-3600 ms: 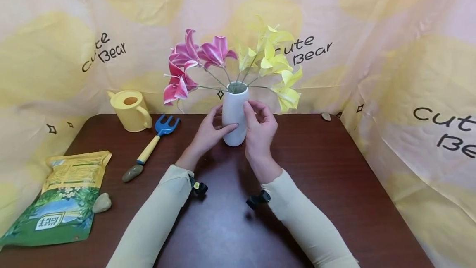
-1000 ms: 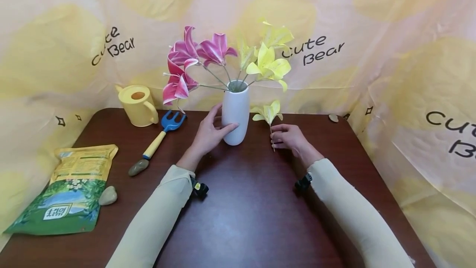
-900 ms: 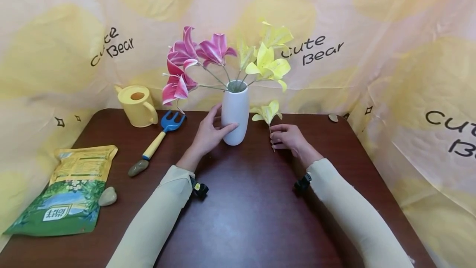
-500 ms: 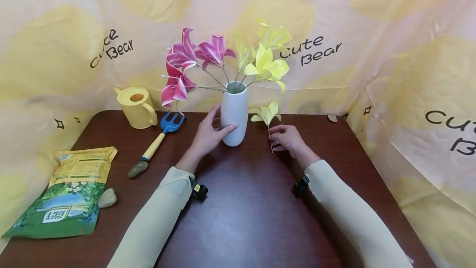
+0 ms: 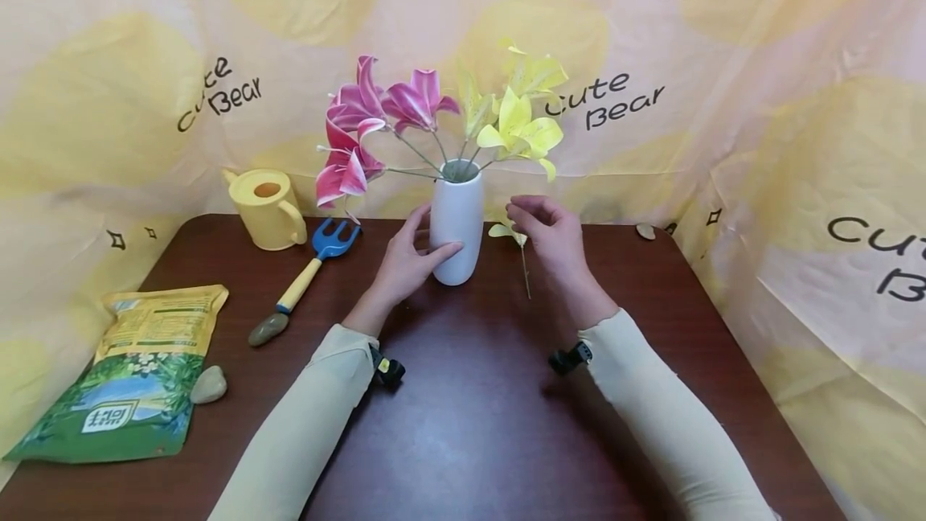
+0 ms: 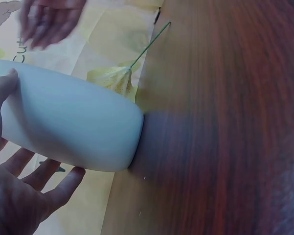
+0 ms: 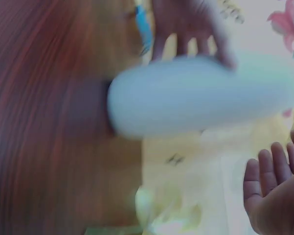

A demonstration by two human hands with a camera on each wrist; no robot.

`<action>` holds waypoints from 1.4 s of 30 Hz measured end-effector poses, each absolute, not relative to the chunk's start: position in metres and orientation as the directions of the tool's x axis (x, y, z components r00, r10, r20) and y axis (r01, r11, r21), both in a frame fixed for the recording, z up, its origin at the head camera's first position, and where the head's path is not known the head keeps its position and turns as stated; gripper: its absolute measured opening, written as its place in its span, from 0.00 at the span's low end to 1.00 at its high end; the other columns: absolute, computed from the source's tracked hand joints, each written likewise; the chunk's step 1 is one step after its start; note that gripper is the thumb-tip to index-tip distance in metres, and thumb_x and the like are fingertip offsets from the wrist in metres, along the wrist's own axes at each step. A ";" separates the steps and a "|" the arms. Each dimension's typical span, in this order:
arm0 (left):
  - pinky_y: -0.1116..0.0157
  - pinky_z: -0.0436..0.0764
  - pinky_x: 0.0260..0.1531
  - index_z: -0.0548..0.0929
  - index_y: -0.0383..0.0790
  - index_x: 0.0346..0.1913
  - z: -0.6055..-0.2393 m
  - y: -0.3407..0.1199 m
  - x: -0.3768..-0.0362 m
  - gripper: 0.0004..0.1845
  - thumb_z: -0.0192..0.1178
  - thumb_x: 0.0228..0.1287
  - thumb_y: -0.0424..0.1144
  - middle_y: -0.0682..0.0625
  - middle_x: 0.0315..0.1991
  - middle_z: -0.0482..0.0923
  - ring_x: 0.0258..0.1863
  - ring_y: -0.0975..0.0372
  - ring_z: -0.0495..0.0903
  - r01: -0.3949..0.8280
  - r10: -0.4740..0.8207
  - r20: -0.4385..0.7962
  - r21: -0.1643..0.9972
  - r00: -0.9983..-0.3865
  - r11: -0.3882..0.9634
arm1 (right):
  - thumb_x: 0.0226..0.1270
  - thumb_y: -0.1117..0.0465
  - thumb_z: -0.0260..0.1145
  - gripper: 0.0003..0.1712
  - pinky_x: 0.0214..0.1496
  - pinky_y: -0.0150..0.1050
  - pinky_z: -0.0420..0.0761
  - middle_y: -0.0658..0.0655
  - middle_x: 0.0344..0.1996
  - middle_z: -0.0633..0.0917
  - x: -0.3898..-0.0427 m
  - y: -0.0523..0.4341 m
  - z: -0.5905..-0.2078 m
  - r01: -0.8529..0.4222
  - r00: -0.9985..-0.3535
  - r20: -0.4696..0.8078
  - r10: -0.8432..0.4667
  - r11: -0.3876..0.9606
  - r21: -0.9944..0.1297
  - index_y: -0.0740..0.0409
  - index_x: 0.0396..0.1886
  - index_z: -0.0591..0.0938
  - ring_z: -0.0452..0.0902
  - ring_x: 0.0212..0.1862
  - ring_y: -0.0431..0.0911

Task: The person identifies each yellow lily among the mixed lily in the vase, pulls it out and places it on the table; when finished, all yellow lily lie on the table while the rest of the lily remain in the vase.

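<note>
Firmly enough, the left hand (image 5: 405,264) has its grip on the white vase (image 5: 456,227), thumb on the near side and fingers curved around the far side, as the left wrist view also shows with the thumb (image 6: 2,85) laid on the smooth white wall. The vase stands upright on the dark wooden bench (image 5: 463,424), toward its back edge, and carries pink lilies (image 5: 362,127) leaning left and yellow lilies (image 5: 517,107) leaning right. Just right of the vase the right hand (image 5: 553,235) is raised off the bench with fingers loosely bent and apart, holding nothing; the right wrist view, which is blurred, shows its fingers (image 7: 269,181) open beside the vase. Under and just beside that hand a single yellow lily (image 5: 506,230) lies on the bench, its thin green stem (image 5: 526,272) pointing toward the person, near the vase but not touching it. Further left, a blue hand fork with a yellow handle (image 5: 311,268) lies at an angle, a yellow watering can (image 5: 264,207) behind it and a grey stone (image 5: 268,330) at the handle's end. At the left edge lies a green and yellow bag (image 5: 130,380) with a pale stone (image 5: 208,386) touching its right side. Another small stone (image 5: 646,230) sits at the back right, and a printed cloth backdrop (image 5: 796,103) hangs around the bench.
</note>
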State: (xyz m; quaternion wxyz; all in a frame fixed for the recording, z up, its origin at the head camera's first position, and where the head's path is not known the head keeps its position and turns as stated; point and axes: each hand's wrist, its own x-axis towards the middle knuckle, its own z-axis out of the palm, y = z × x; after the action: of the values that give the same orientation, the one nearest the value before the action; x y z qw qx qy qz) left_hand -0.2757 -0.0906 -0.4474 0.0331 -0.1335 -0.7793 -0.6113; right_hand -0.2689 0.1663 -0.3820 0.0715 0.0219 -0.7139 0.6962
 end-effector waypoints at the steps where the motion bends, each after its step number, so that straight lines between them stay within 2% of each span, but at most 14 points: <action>1: 0.40 0.85 0.72 0.66 0.61 0.87 -0.447 -0.090 -0.276 0.46 0.78 0.72 0.55 0.45 0.77 0.76 0.75 0.46 0.81 0.248 0.168 0.214 0.944 -0.962 0.218 | 0.78 0.58 0.77 0.18 0.64 0.41 0.90 0.44 0.45 0.93 -0.267 0.160 -0.378 -0.142 -0.987 0.140 0.076 -0.019 -0.990 0.63 0.60 0.89 0.89 0.51 0.44; 6: 0.40 0.85 0.72 0.66 0.62 0.87 -0.448 -0.089 -0.276 0.46 0.78 0.72 0.56 0.46 0.76 0.76 0.75 0.46 0.80 0.243 0.167 0.208 0.943 -0.964 0.226 | 0.76 0.63 0.78 0.08 0.60 0.36 0.90 0.46 0.44 0.94 -0.265 0.132 -0.366 -0.229 -0.968 0.200 0.150 -0.212 -0.950 0.54 0.50 0.93 0.90 0.53 0.45; 11: 0.40 0.85 0.72 0.66 0.62 0.87 -0.448 -0.090 -0.276 0.46 0.78 0.72 0.56 0.46 0.76 0.77 0.74 0.47 0.81 0.250 0.165 0.216 0.942 -0.962 0.224 | 0.74 0.70 0.77 0.09 0.58 0.33 0.89 0.45 0.41 0.95 -0.265 0.105 -0.361 -0.346 -0.927 0.272 0.257 -0.315 -0.884 0.53 0.47 0.95 0.89 0.52 0.42; 19: 0.39 0.84 0.73 0.66 0.62 0.87 -0.449 -0.090 -0.278 0.46 0.78 0.72 0.55 0.46 0.76 0.77 0.75 0.47 0.81 0.255 0.164 0.222 0.943 -0.961 0.216 | 0.72 0.65 0.81 0.11 0.63 0.38 0.84 0.45 0.41 0.93 -0.262 0.069 -0.353 -0.419 -0.864 0.263 0.429 -0.324 -0.848 0.60 0.52 0.94 0.87 0.56 0.44; 25: 0.40 0.84 0.73 0.66 0.62 0.87 -0.449 -0.089 -0.279 0.46 0.78 0.72 0.54 0.46 0.77 0.76 0.75 0.47 0.81 0.243 0.163 0.210 0.944 -0.964 0.223 | 0.72 0.64 0.81 0.20 0.59 0.39 0.84 0.45 0.40 0.91 -0.263 0.056 -0.352 -0.412 -0.853 0.231 0.467 -0.335 -0.847 0.70 0.58 0.89 0.86 0.53 0.42; 29: 0.40 0.84 0.74 0.66 0.62 0.87 -0.449 -0.089 -0.278 0.46 0.78 0.72 0.54 0.46 0.78 0.76 0.75 0.47 0.81 0.237 0.161 0.204 0.946 -0.966 0.222 | 0.73 0.64 0.80 0.19 0.55 0.37 0.84 0.45 0.38 0.90 -0.265 0.054 -0.350 -0.403 -0.853 0.220 0.473 -0.331 -0.853 0.71 0.58 0.89 0.85 0.49 0.41; 34: 0.40 0.83 0.74 0.66 0.61 0.87 -0.447 -0.090 -0.278 0.46 0.78 0.72 0.54 0.46 0.78 0.76 0.76 0.47 0.81 0.228 0.160 0.195 0.948 -0.968 0.223 | 0.72 0.64 0.80 0.10 0.52 0.35 0.84 0.45 0.35 0.91 -0.268 0.055 -0.345 -0.402 -0.846 0.214 0.489 -0.320 -0.858 0.65 0.48 0.93 0.86 0.45 0.40; 38: 0.40 0.83 0.74 0.66 0.60 0.87 -0.446 -0.090 -0.277 0.46 0.78 0.72 0.54 0.45 0.78 0.76 0.76 0.46 0.80 0.224 0.161 0.191 0.949 -0.968 0.221 | 0.72 0.67 0.79 0.02 0.49 0.35 0.85 0.45 0.31 0.90 -0.269 0.056 -0.340 -0.455 -0.818 0.257 0.514 -0.306 -0.837 0.60 0.41 0.93 0.85 0.41 0.39; 42: 0.40 0.83 0.74 0.66 0.59 0.87 -0.447 -0.090 -0.277 0.47 0.78 0.71 0.55 0.45 0.78 0.76 0.76 0.46 0.80 0.224 0.158 0.191 0.949 -0.969 0.221 | 0.73 0.68 0.77 0.05 0.48 0.38 0.87 0.45 0.31 0.91 -0.268 0.062 -0.330 -0.526 -0.787 0.340 0.516 -0.272 -0.806 0.54 0.38 0.91 0.87 0.40 0.40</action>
State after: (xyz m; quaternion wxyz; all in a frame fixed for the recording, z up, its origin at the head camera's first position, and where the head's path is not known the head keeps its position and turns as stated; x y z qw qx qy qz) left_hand -0.2769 -0.0903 -0.4465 0.0267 -0.1223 -0.7809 -0.6120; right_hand -0.2680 0.0621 -0.3297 0.3266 0.0052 -0.5073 0.7974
